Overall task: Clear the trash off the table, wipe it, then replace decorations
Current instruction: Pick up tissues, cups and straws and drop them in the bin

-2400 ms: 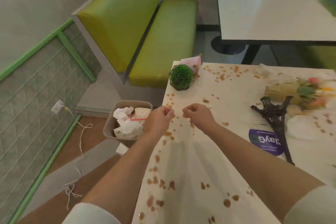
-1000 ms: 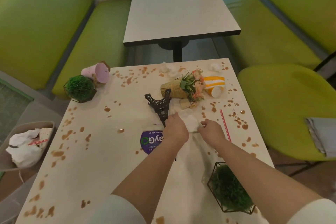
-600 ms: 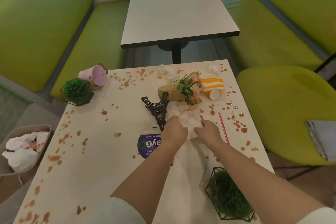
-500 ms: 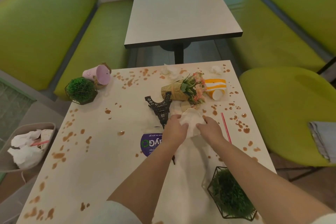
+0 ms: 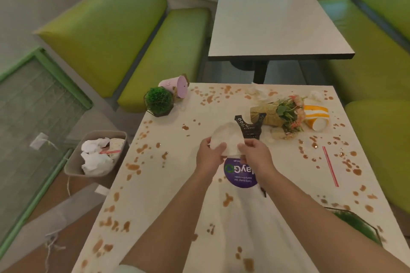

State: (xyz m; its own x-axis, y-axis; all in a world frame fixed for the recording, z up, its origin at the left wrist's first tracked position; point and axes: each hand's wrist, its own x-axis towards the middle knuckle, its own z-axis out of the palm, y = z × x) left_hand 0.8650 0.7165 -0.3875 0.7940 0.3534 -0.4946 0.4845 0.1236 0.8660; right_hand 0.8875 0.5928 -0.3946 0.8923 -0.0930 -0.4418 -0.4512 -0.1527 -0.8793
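Both my hands hold a white napkin (image 5: 226,139) above the middle of the stained white table (image 5: 173,184). My left hand (image 5: 210,155) grips its left side and my right hand (image 5: 255,155) grips its right side. Behind the napkin lies a black Eiffel Tower model (image 5: 250,126). A fallen flower bouquet (image 5: 279,113), a tipped orange striped cup (image 5: 316,117), a red straw (image 5: 330,166) and crumpled tissues (image 5: 259,93) lie toward the far right. A grey trash bin (image 5: 73,162) with white tissues stands on the floor at the left.
A green ball plant in a wire frame (image 5: 158,101) and a tipped pink pot (image 5: 175,85) sit at the far left corner. Another wire plant (image 5: 357,226) is near right. A purple sticker (image 5: 240,173) is on the table. Green benches and a second table (image 5: 273,20) lie beyond.
My hands have lifted the white napkin off the table and carried it left, toward the bin side. My view has swung left as well.
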